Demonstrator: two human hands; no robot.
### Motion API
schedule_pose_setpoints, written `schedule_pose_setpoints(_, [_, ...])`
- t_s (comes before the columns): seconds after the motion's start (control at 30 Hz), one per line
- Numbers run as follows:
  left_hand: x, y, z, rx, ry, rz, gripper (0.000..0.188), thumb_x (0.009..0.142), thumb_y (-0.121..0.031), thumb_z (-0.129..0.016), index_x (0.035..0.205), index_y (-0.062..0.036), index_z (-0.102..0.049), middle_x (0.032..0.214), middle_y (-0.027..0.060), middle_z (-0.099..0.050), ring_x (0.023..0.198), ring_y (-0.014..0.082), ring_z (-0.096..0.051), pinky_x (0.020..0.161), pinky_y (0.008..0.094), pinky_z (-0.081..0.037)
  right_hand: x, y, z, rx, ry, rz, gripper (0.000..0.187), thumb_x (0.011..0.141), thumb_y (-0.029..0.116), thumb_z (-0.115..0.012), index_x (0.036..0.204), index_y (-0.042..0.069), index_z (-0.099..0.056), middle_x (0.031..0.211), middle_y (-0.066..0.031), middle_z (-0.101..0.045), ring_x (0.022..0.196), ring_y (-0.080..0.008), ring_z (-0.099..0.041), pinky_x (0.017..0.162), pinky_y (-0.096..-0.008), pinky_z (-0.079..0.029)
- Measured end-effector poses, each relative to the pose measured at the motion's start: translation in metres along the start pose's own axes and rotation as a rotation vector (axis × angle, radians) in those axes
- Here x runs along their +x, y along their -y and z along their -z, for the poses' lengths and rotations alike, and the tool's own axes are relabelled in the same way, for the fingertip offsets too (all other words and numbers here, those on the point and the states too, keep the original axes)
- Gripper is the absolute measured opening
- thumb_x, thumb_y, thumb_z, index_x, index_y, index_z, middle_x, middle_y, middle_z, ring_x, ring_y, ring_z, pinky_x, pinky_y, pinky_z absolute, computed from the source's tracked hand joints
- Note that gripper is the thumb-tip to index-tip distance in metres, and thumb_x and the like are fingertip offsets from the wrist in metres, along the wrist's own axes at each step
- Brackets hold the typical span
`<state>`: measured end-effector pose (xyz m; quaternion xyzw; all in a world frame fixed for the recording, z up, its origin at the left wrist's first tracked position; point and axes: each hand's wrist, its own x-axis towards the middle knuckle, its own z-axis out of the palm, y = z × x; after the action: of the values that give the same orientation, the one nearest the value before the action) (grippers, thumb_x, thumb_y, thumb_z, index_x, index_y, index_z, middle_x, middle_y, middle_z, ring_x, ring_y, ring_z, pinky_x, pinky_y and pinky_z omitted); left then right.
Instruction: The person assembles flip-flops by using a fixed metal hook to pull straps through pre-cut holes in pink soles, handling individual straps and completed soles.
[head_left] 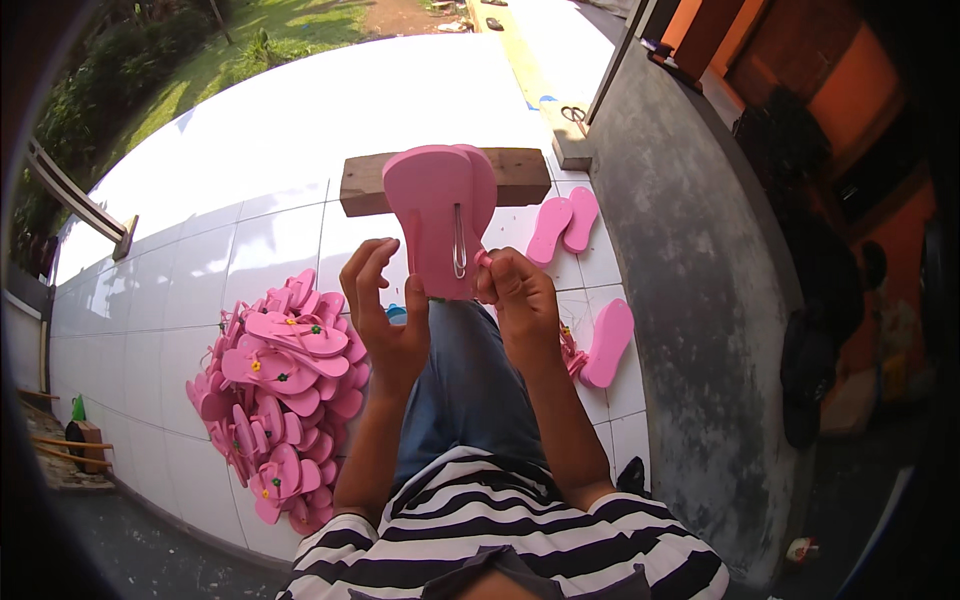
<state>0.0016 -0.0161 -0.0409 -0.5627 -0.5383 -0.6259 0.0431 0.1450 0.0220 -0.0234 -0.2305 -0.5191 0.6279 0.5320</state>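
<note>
A pair of pink flip-flop soles (425,190), one overlapping the other, is in front of me over a wooden block (520,177). A thin metal wire loop (459,240) shows against the upper sole. My right hand (525,300) is closed in a pinch on a small pink strap (483,258) at the soles' right edge. My left hand (385,325) has its fingers curved and apart, with the thumb beside the soles' lower left corner. Whether that thumb touches them I cannot tell.
A large heap of pink flip-flops (270,370) with small flower decorations lies on the white tiles to the left. Loose pink soles (608,342) and a bundle of straps (572,352) lie at the right. Scissors (573,115) rest by the grey wall (690,250).
</note>
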Motion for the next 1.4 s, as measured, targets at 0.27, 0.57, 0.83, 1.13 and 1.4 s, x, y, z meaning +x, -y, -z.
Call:
schedule_pose_setpoints(0.27, [0.096, -0.006, 0.006, 0.024, 0.287, -0.052, 0.031, 0.084, -0.011, -0.073, 0.113, -0.0035, -0.064, 0.111, 0.0121, -0.065, 0.104, 0.0271, -0.061, 0.085, 0.0369, -0.05, 0.003, -0.016, 0.001, 0.025, 0.1, 0.024, 0.034, 0.103, 0.031, -0.052, 0.082, 0.004, -0.056, 0.074, 0.001, -0.05, 0.069, -0.0067, -0.041, 0.067, -0.0243, -0.034])
schedule_pose_setpoints(0.57, [0.083, -0.015, -0.004, -0.071, 0.284, 0.039, 0.031, 0.084, -0.012, -0.074, 0.111, -0.0042, -0.06, 0.094, 0.0181, -0.07, 0.086, 0.0319, -0.071, 0.072, 0.0362, -0.054, 0.004, -0.077, -0.002, 0.184, 0.087, -0.247, 0.035, 0.104, 0.025, -0.05, 0.076, 0.005, -0.055, 0.065, 0.001, -0.043, 0.059, -0.0082, -0.035, 0.058, -0.0262, -0.029])
schedule_pose_setpoints(0.83, [0.088, -0.009, -0.004, -0.091, 0.283, 0.014, 0.029, 0.088, -0.013, -0.072, 0.113, -0.005, -0.058, 0.088, 0.0181, -0.072, 0.084, 0.0284, -0.073, 0.065, 0.0342, -0.054, -0.003, -0.033, 0.012, 0.197, 0.191, 0.083, 0.033, 0.104, 0.028, -0.051, 0.087, 0.001, -0.059, 0.07, -0.0002, -0.052, 0.062, -0.0069, -0.043, 0.058, -0.0237, -0.034])
schedule_pose_setpoints(1.13, [0.088, -0.006, -0.007, -0.152, 0.278, 0.024, 0.03, 0.087, -0.011, -0.071, 0.113, -0.0037, -0.059, 0.088, 0.0177, -0.072, 0.085, 0.0262, -0.073, 0.068, 0.0324, -0.054, 0.006, -0.015, 0.014, 0.039, 0.223, -0.04, 0.032, 0.103, 0.027, -0.053, 0.097, -0.002, -0.065, 0.074, -0.0012, -0.058, 0.065, -0.0054, -0.046, 0.057, -0.0217, -0.035])
schedule_pose_setpoints(1.4, [0.085, -0.003, -0.006, -0.178, 0.28, 0.047, 0.032, 0.087, -0.011, -0.071, 0.115, -0.0027, -0.059, 0.088, 0.0165, -0.072, 0.086, 0.0229, -0.073, 0.071, 0.032, -0.054, 0.009, -0.052, 0.014, 0.18, 0.154, 0.019, 0.029, 0.102, 0.025, -0.055, 0.094, -0.001, -0.063, 0.074, -0.0004, -0.055, 0.068, -0.0073, -0.045, 0.064, -0.0249, -0.037])
